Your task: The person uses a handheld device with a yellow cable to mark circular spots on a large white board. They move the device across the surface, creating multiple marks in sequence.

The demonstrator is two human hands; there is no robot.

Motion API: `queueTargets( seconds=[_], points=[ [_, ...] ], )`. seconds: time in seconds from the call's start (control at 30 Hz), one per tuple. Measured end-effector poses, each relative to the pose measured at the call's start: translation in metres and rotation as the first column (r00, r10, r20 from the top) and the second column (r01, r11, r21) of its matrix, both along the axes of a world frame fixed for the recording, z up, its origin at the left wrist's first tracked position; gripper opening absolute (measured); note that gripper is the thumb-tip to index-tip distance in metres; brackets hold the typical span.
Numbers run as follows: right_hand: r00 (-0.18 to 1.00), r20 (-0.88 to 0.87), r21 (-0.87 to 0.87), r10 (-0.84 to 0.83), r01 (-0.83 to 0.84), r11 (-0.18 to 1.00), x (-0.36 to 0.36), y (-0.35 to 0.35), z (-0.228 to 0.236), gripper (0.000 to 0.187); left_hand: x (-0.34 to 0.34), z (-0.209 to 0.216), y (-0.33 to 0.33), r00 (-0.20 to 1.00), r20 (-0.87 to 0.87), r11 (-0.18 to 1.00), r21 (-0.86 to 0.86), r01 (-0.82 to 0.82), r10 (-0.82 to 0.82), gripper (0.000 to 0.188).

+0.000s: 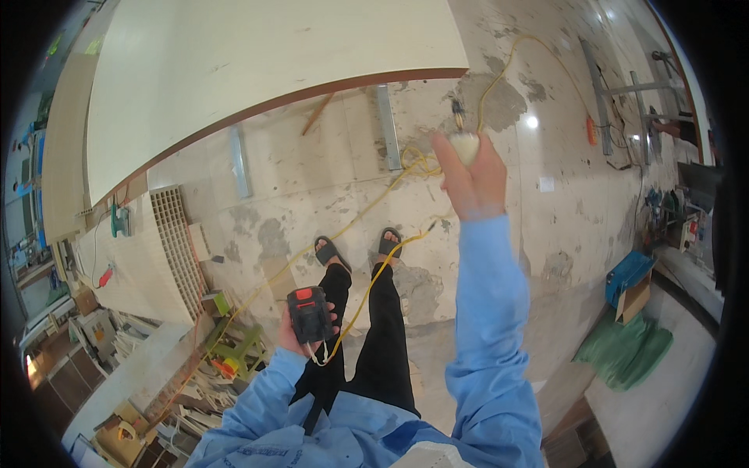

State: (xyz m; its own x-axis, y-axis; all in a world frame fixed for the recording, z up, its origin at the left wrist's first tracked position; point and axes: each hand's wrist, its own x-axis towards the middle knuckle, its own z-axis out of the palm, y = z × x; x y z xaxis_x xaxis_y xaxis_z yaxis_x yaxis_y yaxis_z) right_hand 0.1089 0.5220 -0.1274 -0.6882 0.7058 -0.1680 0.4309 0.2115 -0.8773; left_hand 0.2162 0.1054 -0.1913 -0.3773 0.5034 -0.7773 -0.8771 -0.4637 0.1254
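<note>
Battery pack (310, 318), black and red, is at lower centre, left hand (289, 331) curled around it. Right hand (474, 184), upper right of centre, grips a whitish piece (466, 146). Better to keep the yellow cord (367, 296) slack.

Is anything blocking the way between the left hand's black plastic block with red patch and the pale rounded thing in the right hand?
Nothing visible stands between the black block and the pale rounded thing; a thin yellow cord runs alongside the gap in this view.
</note>
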Motion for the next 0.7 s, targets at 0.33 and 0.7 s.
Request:
queueTargets(
  seconds=[0.33, 0.7],
  points=[
    [0.959, 0.28, -0.452, 0.051, 0.085, 0.888, 0.117, -0.078, -0.011, 0.037, 0.019, -0.019, -0.011, 0.991, 0.126, 0.985, -0.172, -0.023, 0.045, 0.077],
    [0.944, 0.228, -0.512, 0.239, -0.092, 0.854, 0.107, -0.109, -0.024, 0.036, 0.061, -0.047, -0.042, 0.986, 0.13, 0.987, -0.135, -0.084, 0.101, 0.074]
  ],
)
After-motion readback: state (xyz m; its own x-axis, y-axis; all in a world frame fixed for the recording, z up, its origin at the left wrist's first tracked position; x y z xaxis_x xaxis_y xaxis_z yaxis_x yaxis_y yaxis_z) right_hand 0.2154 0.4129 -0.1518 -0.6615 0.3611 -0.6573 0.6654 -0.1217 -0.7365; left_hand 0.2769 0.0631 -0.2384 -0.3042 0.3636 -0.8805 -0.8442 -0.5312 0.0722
